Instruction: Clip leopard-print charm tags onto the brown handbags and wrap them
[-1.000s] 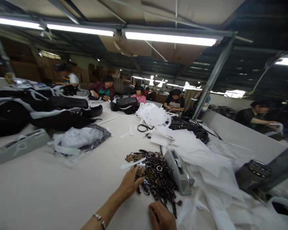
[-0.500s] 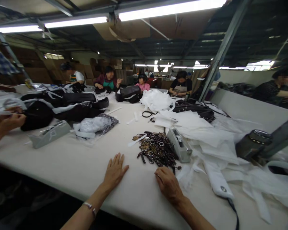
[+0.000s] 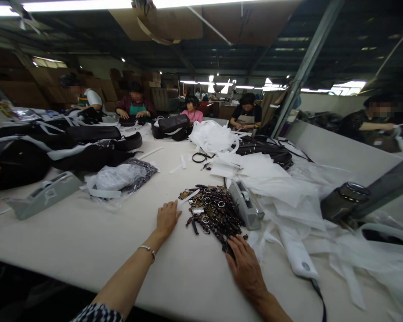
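Observation:
A heap of dark key-ring straps (image 3: pixel 218 210) with metal rings and leopard-patterned pieces lies on the table before me. My left hand (image 3: pixel 168 218) is at the heap's left side, fingers bent and together over the near end of a white strip (image 3: pixel 190 197), which lies partly across the heap. The fingertips' grip is partly hidden. My right hand (image 3: pixel 244 264) rests at the heap's near end, with its fingers stretched over the lowest straps and nothing visibly gripped. A grey tape dispenser (image 3: pixel 245 205) stands against the heap's right side.
White sheets (image 3: pixel 289 197) spread to the right, with a white handheld device (image 3: pixel 298 255) and its cord. A dark jar (image 3: pixel 344 201) stands beyond them. Another tape dispenser (image 3: pixel 47 194), a plastic-wrapped bundle (image 3: pixel 121 179) and black bags (image 3: pixel 83 147) are left. Several people sit around.
My left hand has moved forward from lying flat on the table to the white strip, its fingers now bent. My right hand has unfolded onto the heap's near end. The view has shifted.

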Tool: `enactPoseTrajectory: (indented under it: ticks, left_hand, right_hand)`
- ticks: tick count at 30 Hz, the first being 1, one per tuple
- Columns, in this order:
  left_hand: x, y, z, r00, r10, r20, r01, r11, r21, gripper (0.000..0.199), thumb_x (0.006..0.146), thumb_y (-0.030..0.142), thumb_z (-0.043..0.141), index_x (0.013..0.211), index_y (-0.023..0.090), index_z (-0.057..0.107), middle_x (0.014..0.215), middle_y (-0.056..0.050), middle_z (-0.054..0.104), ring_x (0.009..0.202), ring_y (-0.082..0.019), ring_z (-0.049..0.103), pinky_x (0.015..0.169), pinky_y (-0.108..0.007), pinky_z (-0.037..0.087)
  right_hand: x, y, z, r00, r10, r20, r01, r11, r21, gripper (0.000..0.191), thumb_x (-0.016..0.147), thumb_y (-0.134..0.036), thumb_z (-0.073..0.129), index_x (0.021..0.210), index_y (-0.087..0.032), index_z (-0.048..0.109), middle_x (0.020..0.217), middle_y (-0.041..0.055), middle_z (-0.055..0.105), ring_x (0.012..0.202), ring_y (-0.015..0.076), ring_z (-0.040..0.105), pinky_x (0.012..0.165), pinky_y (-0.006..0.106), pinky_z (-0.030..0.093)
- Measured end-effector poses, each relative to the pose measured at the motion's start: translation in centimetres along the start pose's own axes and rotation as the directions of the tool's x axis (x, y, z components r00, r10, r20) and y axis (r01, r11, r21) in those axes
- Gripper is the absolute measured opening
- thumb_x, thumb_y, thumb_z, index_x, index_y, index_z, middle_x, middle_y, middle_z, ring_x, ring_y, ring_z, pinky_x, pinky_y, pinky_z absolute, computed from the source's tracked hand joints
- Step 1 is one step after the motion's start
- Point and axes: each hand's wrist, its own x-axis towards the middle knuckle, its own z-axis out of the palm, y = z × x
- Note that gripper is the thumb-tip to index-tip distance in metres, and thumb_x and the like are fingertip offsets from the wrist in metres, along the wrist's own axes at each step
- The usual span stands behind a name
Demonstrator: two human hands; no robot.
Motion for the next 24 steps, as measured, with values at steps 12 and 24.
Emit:
enactPoseTrajectory:
  ticks: [12,24]
  left_hand:
    - [6.2,1.5,-0.2,0.975,0.048,0.218,-0.031,0.996,-0.078,0.029,0.092,0.036,0.057,0.110,0.013,0.061,0.109,-0.007,0.063,0.095,-0.019,0.062,0.084,-0.040,0.053]
    - [8.3,0.3,0.2,0.988,-0.034,0.149,0.100,0.878,-0.469,0.024,0.087,0.021,0.033,0.087,0.013,0.055,0.099,-0.014,0.063,0.096,-0.024,0.058,0.087,-0.036,0.044]
  right_hand:
    - [0.1,0.2,-0.2,1.000,0.006,0.030,-0.006,1.000,0.023,0.039,0.090,-0.026,0.054,0.129,-0.018,0.053,0.128,0.0099,0.061,0.126,0.0278,0.049,0.102,0.045,0.045]
    - [0.9,-0.5,-1.2,0.990,0.118,0.075,-0.121,0.992,0.039,0.032,0.093,-0.016,0.046,0.122,-0.018,0.058,0.133,0.0106,0.056,0.126,0.0249,0.048,0.104,0.042,0.044]
